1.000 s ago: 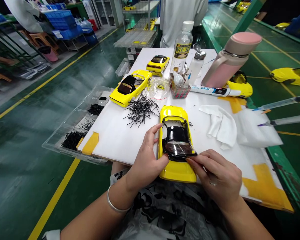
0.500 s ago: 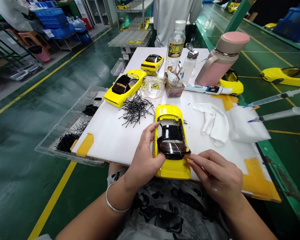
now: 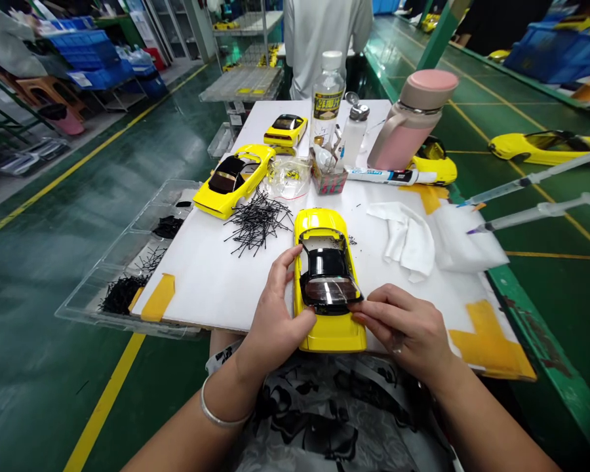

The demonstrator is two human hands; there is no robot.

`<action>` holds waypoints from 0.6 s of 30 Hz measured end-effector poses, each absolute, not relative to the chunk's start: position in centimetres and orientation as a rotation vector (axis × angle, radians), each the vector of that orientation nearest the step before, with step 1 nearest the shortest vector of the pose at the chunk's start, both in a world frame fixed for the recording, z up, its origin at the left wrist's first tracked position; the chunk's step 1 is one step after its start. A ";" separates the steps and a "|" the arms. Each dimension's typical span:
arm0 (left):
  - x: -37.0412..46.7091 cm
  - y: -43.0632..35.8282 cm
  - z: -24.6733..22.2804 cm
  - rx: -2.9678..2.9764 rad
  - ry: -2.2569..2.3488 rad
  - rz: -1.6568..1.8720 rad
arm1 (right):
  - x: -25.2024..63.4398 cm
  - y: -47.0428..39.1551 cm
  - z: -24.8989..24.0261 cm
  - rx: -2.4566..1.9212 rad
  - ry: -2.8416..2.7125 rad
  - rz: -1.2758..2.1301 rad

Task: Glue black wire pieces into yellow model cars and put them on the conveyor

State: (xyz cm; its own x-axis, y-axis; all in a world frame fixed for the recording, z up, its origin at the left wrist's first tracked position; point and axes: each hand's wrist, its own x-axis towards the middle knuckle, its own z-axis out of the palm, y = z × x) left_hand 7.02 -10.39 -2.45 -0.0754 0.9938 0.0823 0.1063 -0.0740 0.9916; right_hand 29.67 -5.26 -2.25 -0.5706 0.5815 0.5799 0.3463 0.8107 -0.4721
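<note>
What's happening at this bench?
A person's left hand grips the side of a yellow model car body at the near edge of a white board. The right hand pinches the corner of a glossy black roof-and-window piece, which sits in the body's opening. Whether it is fully seated, I can't tell. Beyond lies a loose pile of thin black sticks.

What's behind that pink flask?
Part of a yellow car body sticks out past the right side of the pink flask. The flask covers some of it, and the marker overlaps its lower edge; those parts can't be seen.
</note>
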 end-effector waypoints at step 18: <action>6.9 -9.9 -2.7 1.136 1.286 1.324 | 33.7 -1.2 0.6 -1.191 -1.517 1.071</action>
State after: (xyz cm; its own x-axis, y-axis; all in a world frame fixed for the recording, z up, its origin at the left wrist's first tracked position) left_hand 6.92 -9.94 -2.72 -0.1324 0.9912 0.0092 -0.0195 -0.0119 0.9997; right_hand 33.66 -1.23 0.60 -0.1291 0.9823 0.1361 0.2010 0.1603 -0.9664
